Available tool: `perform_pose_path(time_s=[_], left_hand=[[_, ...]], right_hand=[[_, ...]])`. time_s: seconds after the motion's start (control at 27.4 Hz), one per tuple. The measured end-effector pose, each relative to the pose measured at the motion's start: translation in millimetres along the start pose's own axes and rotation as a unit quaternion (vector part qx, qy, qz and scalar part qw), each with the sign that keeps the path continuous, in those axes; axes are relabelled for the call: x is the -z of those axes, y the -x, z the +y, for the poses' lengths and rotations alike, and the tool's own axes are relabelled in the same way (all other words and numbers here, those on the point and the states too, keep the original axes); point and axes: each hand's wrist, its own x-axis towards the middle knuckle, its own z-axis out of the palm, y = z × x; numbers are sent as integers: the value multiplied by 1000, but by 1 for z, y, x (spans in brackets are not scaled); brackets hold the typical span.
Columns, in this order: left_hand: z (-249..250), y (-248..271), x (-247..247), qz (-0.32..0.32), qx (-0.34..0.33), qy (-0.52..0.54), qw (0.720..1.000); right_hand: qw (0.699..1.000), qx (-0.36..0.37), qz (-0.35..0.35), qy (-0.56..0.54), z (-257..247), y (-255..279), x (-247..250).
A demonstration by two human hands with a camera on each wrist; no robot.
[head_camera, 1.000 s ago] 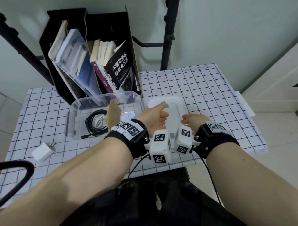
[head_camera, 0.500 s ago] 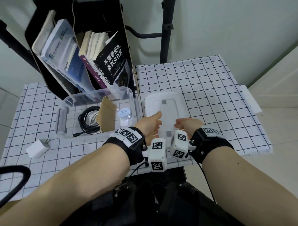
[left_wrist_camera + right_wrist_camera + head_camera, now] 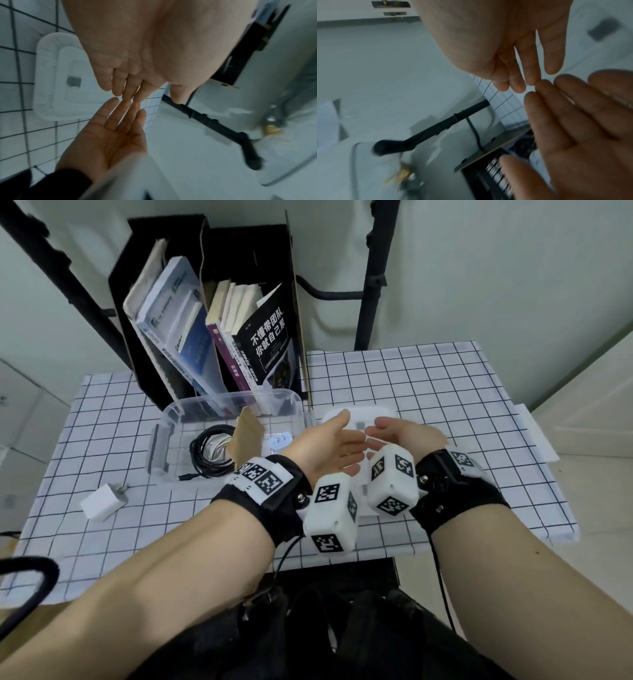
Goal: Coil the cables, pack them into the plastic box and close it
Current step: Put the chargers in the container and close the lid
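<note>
Fingers [image 3: 120,86] of the left hand [image 3: 322,445] stretched out straight and empty, palm turned inward. Fingers [image 3: 537,63] of the right hand [image 3: 407,436] likewise extended and relaxed, with nothing held. Met nearly tip to tip in both wrist views, the two hands raised above the white rectangular plastic lid [image 3: 359,419], not touching it. Lay flat on the counter [image 3: 428,392] under a white cloth with a black grid, that lid, just to the right of the clear rectangular plastic box [image 3: 291,405].

Stood open, the box, with a coiled black cable [image 3: 209,453] on its floor at the left. Leaned upright near the box's middle, a brown piece of cardboard [image 3: 245,436]. Rested in the box to the right of the cardboard, a small white plug adapter [image 3: 279,441]. Sat outside the box, on the cloth toward the near left, a white charger block [image 3: 101,503] with its prongs showing.

Stood behind the box, at the counter's far edge, a black open-topped holder [image 3: 164,261] filled with upright books [image 3: 260,344], one with a black cover and white characters. Wore black wrist straps [image 3: 267,501] with white marker cubes, both forearms. Too blurred in the wrist views to tell more of the background.
</note>
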Motion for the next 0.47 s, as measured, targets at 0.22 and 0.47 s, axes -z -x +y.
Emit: perform_pose_path(time_s=[0.22, 0.47], left_hand=[[22, 62, 43, 38, -98, 86, 991], [19, 127, 142, 182, -169, 212, 945]], right_hand=[[994, 46, -99, -9, -10, 36, -63], [983, 17, -175, 60, 23, 52, -156]])
